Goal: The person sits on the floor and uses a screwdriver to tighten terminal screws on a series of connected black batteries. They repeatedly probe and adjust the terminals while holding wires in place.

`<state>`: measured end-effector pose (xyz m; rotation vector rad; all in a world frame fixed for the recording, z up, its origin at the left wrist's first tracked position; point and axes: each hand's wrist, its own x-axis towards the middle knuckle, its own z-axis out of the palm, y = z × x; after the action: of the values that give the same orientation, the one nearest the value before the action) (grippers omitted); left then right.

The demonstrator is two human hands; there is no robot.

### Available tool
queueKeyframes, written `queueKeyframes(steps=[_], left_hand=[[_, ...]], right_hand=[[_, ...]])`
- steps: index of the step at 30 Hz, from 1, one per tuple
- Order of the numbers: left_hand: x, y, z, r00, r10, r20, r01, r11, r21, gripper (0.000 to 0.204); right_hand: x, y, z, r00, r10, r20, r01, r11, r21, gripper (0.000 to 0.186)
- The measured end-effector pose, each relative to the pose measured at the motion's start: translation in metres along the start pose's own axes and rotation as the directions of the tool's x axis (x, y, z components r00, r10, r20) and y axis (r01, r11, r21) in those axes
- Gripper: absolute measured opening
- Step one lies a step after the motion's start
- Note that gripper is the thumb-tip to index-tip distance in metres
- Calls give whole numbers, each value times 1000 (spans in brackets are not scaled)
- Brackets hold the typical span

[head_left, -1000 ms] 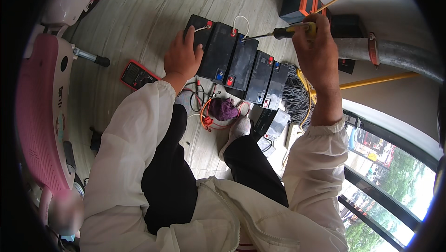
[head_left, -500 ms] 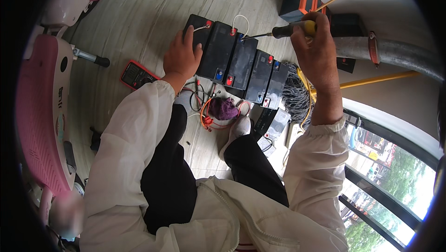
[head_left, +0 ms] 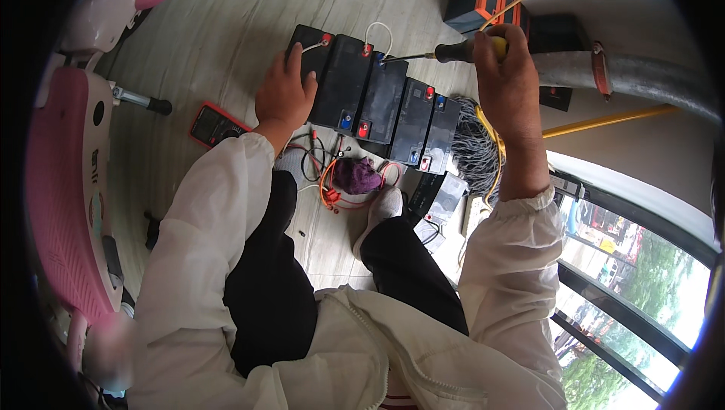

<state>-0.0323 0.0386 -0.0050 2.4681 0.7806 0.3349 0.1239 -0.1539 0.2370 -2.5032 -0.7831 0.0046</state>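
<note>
While the view shifts slightly, screwdriver (head_left: pixel 451 53) stays at the middle battery's (head_left: pixel 385 97) far blue terminal (head_left: pixel 380 57) | right hand (head_left: pixel 506 78) grips it | left hand (head_left: pixel 283 98), fingers spread, rests on leftmost battery (head_left: pixel 318 61) | terminal work seemingly unfinished

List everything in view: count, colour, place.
Batteries: five, black, in a row
Wire loop: one, white, batteries' far end
Screwdriver: one, black-yellow, tip at middle battery
Multimeter: one, red-black, floor left
Cloth: one, purple, below batteries
Leads: several, red, orange, black, beside cloth
Mop: one, grey, right of batteries
Pipe: one, grey, right
Boxes: count unclear, black-orange, upper right
Scooter: one, pink, left edge
Window: one, dark-framed, lower right
Left hand: one, white-sleeved, on leftmost battery
Right hand: one, white-sleeved, gripping screwdriver
</note>
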Motion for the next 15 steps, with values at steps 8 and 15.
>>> queueKeyframes(steps=[8, 15], left_hand=[[1, 2, -1, 999, -21, 32, 21, 1000, 14, 62], [1, 2, -2, 1000, -20, 8, 20, 999, 32, 63]], right_hand=[[-6, 2, -4, 999, -10, 47, 8, 999, 40, 29], [0, -1, -4, 997, -18, 70, 17, 1000, 6, 29]])
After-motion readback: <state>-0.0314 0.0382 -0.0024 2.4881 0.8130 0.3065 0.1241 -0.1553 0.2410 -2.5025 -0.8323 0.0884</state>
